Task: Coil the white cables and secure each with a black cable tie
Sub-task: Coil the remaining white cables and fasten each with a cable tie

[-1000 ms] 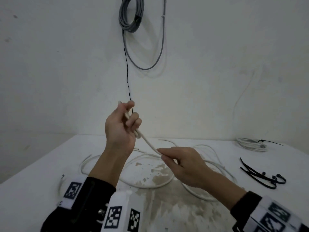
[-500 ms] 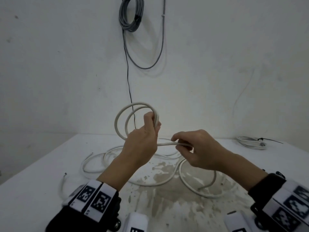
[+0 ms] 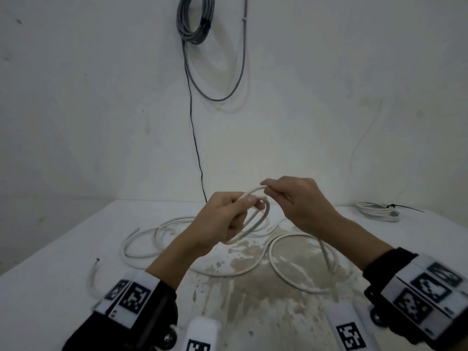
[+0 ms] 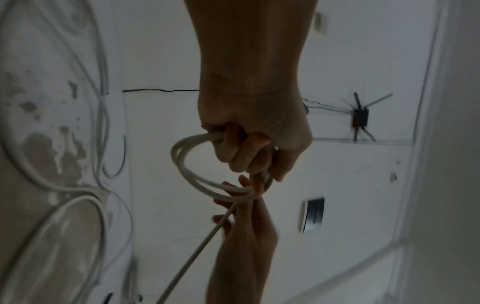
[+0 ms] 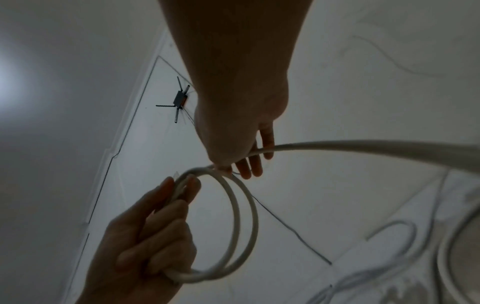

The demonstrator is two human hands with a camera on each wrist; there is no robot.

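Note:
A long white cable (image 3: 229,272) lies in loose loops on the white table (image 3: 63,262). My left hand (image 3: 249,205) grips a small coil (image 3: 255,225) of it, two turns wide, held above the table; the coil (image 4: 185,174) hangs from the curled fingers in the left wrist view. My right hand (image 3: 266,190) pinches the cable at the coil's top, touching the left fingers. From that pinch the cable (image 5: 363,147) runs back past the right wrist to the table. The coil (image 5: 245,226) and left hand (image 5: 179,191) show in the right wrist view. No black tie is visible near my hands.
A tied white coil (image 3: 377,212) with a black tie (image 3: 405,207) lies at the table's back right. A grey cable bundle (image 3: 195,20) hangs on the wall, and a thin black wire (image 3: 193,127) drops to the table. The table middle is stained (image 3: 253,295).
The left hand has lowered and tilted the coil. The right hand has risen from beside it to the coil's top, bringing more cable up off the table.

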